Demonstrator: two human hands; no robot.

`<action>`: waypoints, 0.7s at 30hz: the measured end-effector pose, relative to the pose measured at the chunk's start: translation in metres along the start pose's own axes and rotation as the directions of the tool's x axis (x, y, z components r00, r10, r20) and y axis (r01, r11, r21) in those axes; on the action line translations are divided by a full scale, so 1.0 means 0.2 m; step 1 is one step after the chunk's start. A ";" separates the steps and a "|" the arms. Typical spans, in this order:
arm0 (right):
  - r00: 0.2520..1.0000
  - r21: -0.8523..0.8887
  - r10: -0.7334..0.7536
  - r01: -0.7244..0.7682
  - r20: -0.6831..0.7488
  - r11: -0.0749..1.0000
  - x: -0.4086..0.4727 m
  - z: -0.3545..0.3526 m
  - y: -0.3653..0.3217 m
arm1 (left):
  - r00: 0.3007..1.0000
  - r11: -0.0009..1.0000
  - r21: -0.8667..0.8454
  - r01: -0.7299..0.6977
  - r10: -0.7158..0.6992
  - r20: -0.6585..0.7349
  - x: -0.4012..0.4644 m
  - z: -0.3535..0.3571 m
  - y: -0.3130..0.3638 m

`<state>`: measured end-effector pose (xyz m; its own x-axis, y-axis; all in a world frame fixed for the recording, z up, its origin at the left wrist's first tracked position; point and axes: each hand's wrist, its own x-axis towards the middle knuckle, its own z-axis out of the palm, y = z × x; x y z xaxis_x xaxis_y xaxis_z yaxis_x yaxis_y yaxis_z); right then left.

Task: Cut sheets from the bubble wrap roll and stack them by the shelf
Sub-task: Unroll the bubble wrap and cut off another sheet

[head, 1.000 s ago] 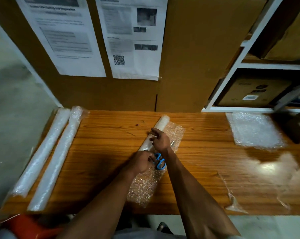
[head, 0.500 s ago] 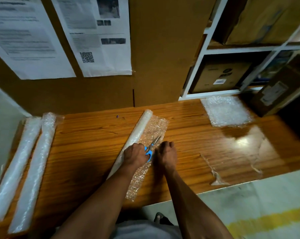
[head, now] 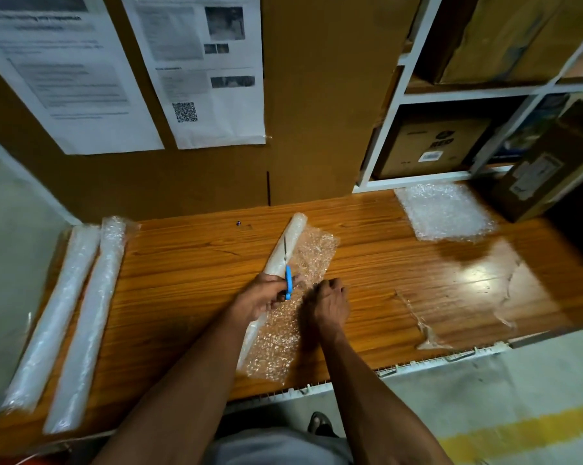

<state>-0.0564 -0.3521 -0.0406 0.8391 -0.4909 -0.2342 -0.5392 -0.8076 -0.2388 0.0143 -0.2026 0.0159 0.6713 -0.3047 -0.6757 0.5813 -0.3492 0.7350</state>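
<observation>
A: Glossy wooden table (head: 189, 263), brown cardboard backing (head: 317, 95) behind with two printed sheets (head: 199, 72) taped up. White shelf (head: 394, 129) at the right, loaded with cardboard boxes (head: 431, 146). Grey floor with a yellow stripe (head: 518, 434) below the table edge.

B: And on the surface?

A: Two spare rolls (head: 78, 313) side by side along the left end. Bubble wrap roll (head: 283, 246) lying diagonally mid-table, its loose unrolled flap (head: 276, 337) spread to the right of it. Stack of cut sheets (head: 444, 211) flat by the shelf foot, well apart from the roll. Thin plastic scraps (head: 427, 330) near the front right edge.

B: Hands?

A: Left hand (head: 263, 297) curled around the blue scissors (head: 288, 280), blades pointing up along the roll. Right hand (head: 330, 303) bent down on the flap, fingertips pressing or pinching the wrap; cannot tell which.

B: Against half a second back?

A: Scissors turned from a rightward slant to nearly parallel with the roll. Right hand shifted slightly away from the left. View swung a little, more shelf and more floor showing.
</observation>
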 end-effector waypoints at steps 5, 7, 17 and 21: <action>0.999 0.403 0.015 0.003 -0.042 0.915 -0.01 0.05 0.05 | 0.999 0.998 -0.051 -0.023 0.025 0.037 -0.02 -0.01 -0.07; 0.998 0.581 0.017 0.019 -0.057 0.814 -0.01 0.05 0.09 | 0.999 0.998 -0.061 -0.033 0.034 0.022 0.00 -0.02 -0.09; 0.966 0.794 0.148 0.081 -0.211 0.603 0.02 -0.05 0.37 | 0.789 0.964 0.165 -0.211 0.267 -0.554 0.06 -0.10 0.00; 0.966 0.820 0.130 0.116 -0.225 0.561 -0.02 -0.11 0.40 | 0.914 0.966 0.018 -0.259 0.251 -0.318 0.08 -0.02 -0.01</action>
<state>-0.1022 -0.4226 -0.0378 0.7566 -0.6523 -0.0452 -0.2644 -0.2420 -0.9336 0.0267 -0.2029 0.0041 0.9058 -0.0844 -0.4151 0.3794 -0.2743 0.8836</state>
